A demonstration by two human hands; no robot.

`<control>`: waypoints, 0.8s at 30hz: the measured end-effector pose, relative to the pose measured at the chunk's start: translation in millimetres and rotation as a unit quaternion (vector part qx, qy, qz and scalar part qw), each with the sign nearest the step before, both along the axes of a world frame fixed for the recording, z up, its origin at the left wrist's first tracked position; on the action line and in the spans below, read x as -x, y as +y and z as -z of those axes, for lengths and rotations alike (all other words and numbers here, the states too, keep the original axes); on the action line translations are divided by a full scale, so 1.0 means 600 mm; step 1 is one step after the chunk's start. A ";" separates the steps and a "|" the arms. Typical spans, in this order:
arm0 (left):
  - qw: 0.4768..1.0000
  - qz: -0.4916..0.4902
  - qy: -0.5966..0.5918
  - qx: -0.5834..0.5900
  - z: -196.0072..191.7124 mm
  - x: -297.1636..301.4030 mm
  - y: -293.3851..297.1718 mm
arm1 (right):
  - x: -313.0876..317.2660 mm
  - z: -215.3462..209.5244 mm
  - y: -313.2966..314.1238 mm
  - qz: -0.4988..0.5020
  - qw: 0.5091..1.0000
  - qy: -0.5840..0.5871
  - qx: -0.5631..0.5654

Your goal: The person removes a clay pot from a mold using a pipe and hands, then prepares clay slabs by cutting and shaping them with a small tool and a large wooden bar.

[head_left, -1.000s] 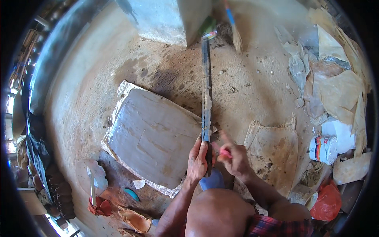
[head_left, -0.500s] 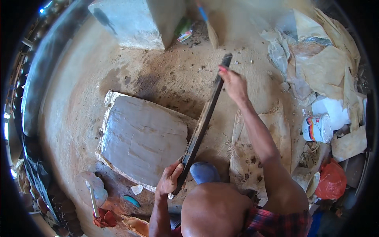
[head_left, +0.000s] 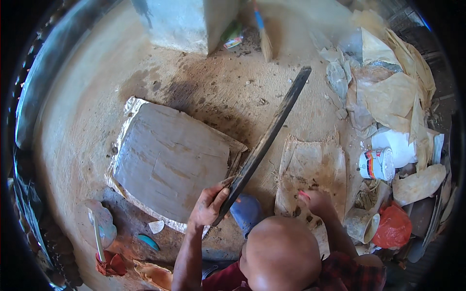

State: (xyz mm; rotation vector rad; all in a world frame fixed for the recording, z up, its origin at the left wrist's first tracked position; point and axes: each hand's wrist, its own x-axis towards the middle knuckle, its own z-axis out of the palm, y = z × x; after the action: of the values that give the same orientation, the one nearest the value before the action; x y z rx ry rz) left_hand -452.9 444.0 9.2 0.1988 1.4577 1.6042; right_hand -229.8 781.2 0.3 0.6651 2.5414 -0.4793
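Fingers of the left hand (head_left: 208, 206) wrap a long dark bar (head_left: 264, 145) near its lower end; the right hand (head_left: 320, 204) curls round 1 small pink thing (head_left: 304, 195). From here, the bar slants past 1 grey slab (head_left: 170, 160), on its right.

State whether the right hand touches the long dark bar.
Apart: the head view shows floor and worn cloth between the right hand and the dark bar.
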 end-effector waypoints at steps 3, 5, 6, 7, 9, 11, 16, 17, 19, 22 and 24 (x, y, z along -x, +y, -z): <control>0.999 -0.035 -0.028 -0.025 -0.009 0.003 -0.010 | 0.106 0.008 -0.072 0.007 0.998 0.017 0.063; 0.997 -0.048 -0.026 -0.053 -0.027 0.004 -0.006 | 0.147 0.051 -0.118 -0.123 0.975 0.037 0.179; 0.996 -0.035 -0.005 -0.080 -0.040 0.010 0.012 | 0.137 0.114 -0.131 -0.156 0.970 0.026 0.183; 0.987 -0.064 -0.050 -0.140 -0.048 0.005 0.025 | 0.144 0.149 -0.160 -0.178 0.957 0.007 0.231; 0.979 -0.074 0.015 -0.191 -0.054 0.011 0.032 | 0.170 0.169 -0.205 -0.182 0.934 -0.007 0.307; 0.973 -0.101 -0.014 -0.208 -0.086 0.015 0.019 | 0.203 0.152 -0.246 -0.130 0.915 0.027 0.382; 0.937 -0.161 0.082 -0.298 -0.089 -0.004 -0.014 | 0.272 0.049 -0.293 0.095 0.778 0.192 0.591; 0.933 -0.149 0.001 -0.328 -0.107 -0.007 -0.035 | 0.288 0.023 -0.289 0.117 0.741 0.237 0.617; 0.931 -0.186 0.031 -0.314 -0.103 -0.014 -0.038 | 0.318 -0.031 -0.284 0.114 0.678 0.323 0.651; 0.920 -0.231 0.217 -0.229 -0.033 -0.018 0.014 | 0.372 -0.103 -0.253 0.011 0.671 0.456 0.584; 0.887 -0.255 0.321 -0.215 -0.021 -0.020 0.047 | 0.400 -0.108 -0.243 0.052 0.731 0.477 0.486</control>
State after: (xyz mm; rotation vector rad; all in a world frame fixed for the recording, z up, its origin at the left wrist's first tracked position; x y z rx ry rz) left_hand -441.2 472.4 21.8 0.7038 1.7037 2.4515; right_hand -469.6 635.2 65.0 0.0993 2.4258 -2.4749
